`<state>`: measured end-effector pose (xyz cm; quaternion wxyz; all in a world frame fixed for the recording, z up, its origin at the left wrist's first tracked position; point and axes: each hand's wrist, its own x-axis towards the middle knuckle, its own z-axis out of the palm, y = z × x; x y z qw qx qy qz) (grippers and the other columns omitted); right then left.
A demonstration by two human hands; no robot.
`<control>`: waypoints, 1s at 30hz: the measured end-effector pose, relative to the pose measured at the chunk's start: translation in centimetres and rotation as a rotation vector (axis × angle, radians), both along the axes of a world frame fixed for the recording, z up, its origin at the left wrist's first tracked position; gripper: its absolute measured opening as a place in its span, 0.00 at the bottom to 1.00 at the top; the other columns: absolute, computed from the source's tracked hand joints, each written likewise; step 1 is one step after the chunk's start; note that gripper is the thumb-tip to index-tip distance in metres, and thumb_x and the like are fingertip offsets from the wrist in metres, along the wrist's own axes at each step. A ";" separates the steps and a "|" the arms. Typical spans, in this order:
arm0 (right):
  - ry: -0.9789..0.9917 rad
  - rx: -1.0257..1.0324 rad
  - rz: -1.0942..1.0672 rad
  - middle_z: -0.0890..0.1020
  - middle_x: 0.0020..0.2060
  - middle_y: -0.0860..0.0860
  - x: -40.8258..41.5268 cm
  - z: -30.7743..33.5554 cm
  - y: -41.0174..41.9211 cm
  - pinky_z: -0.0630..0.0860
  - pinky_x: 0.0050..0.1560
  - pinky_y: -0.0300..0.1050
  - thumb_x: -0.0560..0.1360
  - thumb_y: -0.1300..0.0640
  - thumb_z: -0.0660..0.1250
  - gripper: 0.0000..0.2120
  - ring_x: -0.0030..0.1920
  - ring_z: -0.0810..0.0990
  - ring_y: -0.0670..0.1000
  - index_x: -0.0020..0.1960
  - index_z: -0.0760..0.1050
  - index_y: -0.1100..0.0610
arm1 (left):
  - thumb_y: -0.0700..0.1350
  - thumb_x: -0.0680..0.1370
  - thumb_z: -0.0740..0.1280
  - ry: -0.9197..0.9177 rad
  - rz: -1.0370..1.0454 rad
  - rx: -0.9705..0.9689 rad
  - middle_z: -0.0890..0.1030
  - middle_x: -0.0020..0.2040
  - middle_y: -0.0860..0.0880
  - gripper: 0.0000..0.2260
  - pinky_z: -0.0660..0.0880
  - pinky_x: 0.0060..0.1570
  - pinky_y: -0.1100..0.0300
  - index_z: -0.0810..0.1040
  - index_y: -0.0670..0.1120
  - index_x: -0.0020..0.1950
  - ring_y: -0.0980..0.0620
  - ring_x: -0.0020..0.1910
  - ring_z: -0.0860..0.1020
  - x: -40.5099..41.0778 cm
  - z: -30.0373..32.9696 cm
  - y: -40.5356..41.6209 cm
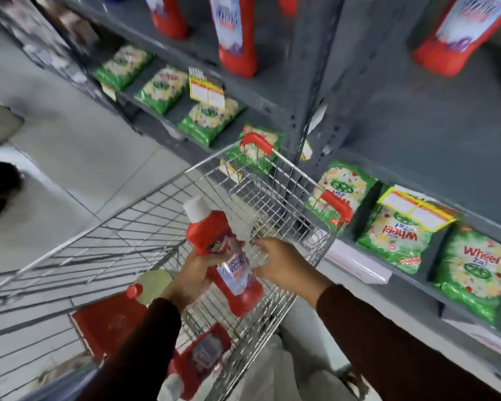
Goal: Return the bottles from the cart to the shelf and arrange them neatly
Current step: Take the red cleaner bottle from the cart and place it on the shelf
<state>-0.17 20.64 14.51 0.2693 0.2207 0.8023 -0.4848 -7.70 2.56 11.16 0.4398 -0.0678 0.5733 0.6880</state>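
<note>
Left hand (190,280) clamped red bottle (224,263) over cart (145,227) near right rim, cap up-left, long axis tilted. Right hand (284,263) beside it, fingers apart (touching? unclear). Shelf (272,94) above right, right hand nearer.

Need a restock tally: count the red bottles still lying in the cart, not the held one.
1 clearly: a red bottle lies at the cart's near end, below the one in the left hand. Blur and sleeves may hide others.
</note>
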 end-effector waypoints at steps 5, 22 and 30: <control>0.118 -0.268 -0.125 0.84 0.59 0.57 4.8 7.6 2.6 0.79 0.57 0.45 0.65 0.61 0.81 0.26 0.53 0.81 0.49 0.61 0.77 0.60 | 0.56 0.64 0.78 0.091 -0.019 0.201 0.82 0.58 0.38 0.34 0.78 0.58 0.43 0.76 0.38 0.63 0.41 0.54 0.82 0.2 12.3 4.7; 0.800 -0.331 -0.471 0.84 0.58 0.64 26.6 34.2 17.1 0.76 0.65 0.61 0.69 0.65 0.76 0.20 0.63 0.80 0.62 0.60 0.81 0.63 | 0.55 0.73 0.61 0.551 -0.298 0.696 0.87 0.46 0.45 0.20 0.83 0.44 0.53 0.85 0.43 0.50 0.49 0.43 0.85 15.1 43.2 27.7; 1.008 -0.283 -0.573 0.85 0.56 0.63 32.0 42.3 22.9 0.80 0.57 0.55 0.66 0.58 0.79 0.22 0.57 0.84 0.60 0.59 0.83 0.61 | 0.57 0.74 0.63 0.772 -0.460 0.795 0.85 0.51 0.42 0.26 0.79 0.56 0.47 0.78 0.39 0.61 0.45 0.50 0.83 20.6 54.0 35.4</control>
